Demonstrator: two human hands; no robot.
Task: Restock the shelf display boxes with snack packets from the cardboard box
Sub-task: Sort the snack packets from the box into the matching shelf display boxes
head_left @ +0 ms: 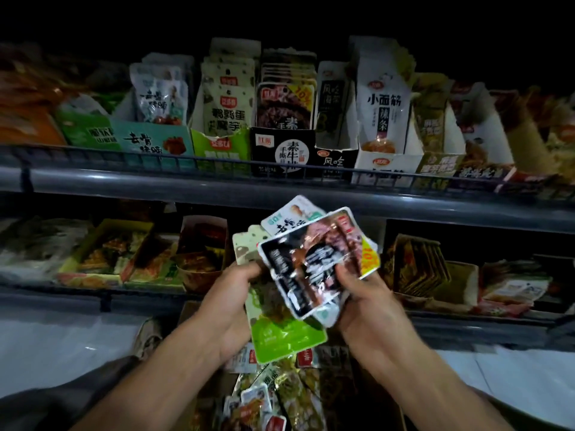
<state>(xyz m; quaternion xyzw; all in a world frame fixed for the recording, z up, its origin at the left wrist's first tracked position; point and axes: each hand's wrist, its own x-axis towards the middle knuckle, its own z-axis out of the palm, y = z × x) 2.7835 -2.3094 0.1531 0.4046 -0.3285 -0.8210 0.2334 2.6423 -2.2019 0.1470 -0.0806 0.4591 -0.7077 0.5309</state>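
Both my hands hold a fanned bundle of snack packets in front of the shelves. My left hand [231, 301] grips the green and cream packets [283, 332] at the bundle's left side. My right hand [364, 298] pinches the black and brown packets [308, 265] on top, thumb over their face. A pale teal packet [291, 214] sticks up behind. Below my hands lies the cardboard box [401, 415] with several mixed packets [298, 396] in it. On the upper shelf stand display boxes, among them a black one [281, 150] and a green one [221, 149].
A grey shelf rail [124, 178] with a wire guard runs across above my hands. The lower shelf [93, 293] carries more display boxes of packets [115, 253] on the left and brown packets [417, 262] on the right. The scene is dim at the edges.
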